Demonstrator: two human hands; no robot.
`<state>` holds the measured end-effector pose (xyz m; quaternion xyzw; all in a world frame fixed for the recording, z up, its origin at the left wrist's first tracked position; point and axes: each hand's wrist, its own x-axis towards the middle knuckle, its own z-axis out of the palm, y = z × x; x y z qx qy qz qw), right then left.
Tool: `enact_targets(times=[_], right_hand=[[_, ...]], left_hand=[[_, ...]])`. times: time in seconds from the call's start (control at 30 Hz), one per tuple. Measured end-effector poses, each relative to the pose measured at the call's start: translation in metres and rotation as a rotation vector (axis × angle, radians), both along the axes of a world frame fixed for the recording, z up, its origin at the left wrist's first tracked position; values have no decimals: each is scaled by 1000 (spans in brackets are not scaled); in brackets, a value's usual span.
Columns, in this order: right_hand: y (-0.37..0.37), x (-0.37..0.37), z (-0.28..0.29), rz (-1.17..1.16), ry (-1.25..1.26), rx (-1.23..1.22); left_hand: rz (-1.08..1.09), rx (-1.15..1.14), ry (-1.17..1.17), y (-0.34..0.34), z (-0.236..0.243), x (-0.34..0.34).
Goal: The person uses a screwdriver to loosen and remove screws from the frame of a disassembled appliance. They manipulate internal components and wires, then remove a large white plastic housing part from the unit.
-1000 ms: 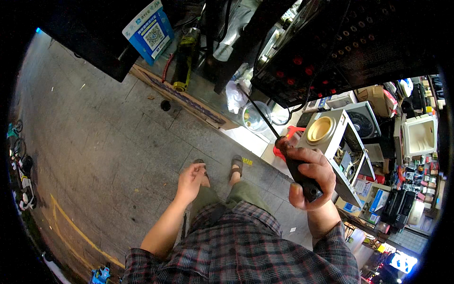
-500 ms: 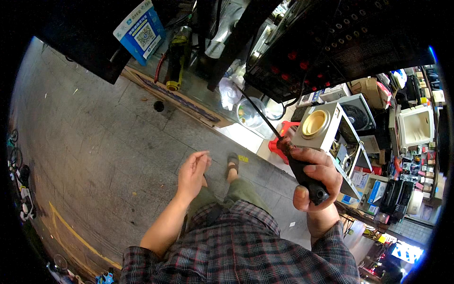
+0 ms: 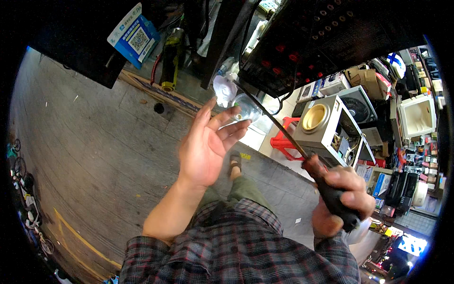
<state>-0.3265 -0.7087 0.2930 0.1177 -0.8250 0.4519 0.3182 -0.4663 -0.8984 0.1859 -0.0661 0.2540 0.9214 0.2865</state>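
Observation:
My right hand [image 3: 339,201] is shut on the dark handle of a long screwdriver [image 3: 302,158]. Its thin shaft slants up and left to the underside of a big black electronic unit [image 3: 326,38] with rows of red and black sockets. My left hand [image 3: 208,144] is raised, empty, palm up, with its fingers spread. The fingertips are close to the shaft's far end, below the unit's edge. I wear a plaid shirt. My foot in a sandal [image 3: 235,163] shows below on the pavement.
Grey paving slabs [image 3: 94,142] spread to the left. A grey speaker box with a gold cone [image 3: 321,125] stands on a red stool [image 3: 283,142] to the right. Behind are a fan [image 3: 357,106], cardboard boxes and stacked devices. A blue sign [image 3: 135,35] hangs top left.
My left hand has risen from low by my knee up toward the screwdriver shaft, fingers spreading. The view has tilted, so my right hand with the screwdriver sits lower right.

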Motion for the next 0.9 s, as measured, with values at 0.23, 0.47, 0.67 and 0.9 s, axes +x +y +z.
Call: enact_targets(times=[0.23,0.47,0.67,0.9], right_hand=[[-12,35,21,20,63,-218],[-3,88,-7,-74,52,-303],[41,152,-24,-166,-105,-525],[180,311,-61,-394,36,-1041]], left_hand=[[27,183,-61,13,1,-3],[-20,146,-110,20,-25,42],[41,-326,-40,47,-59,111],[-474,-645,49,135,-125,247]])
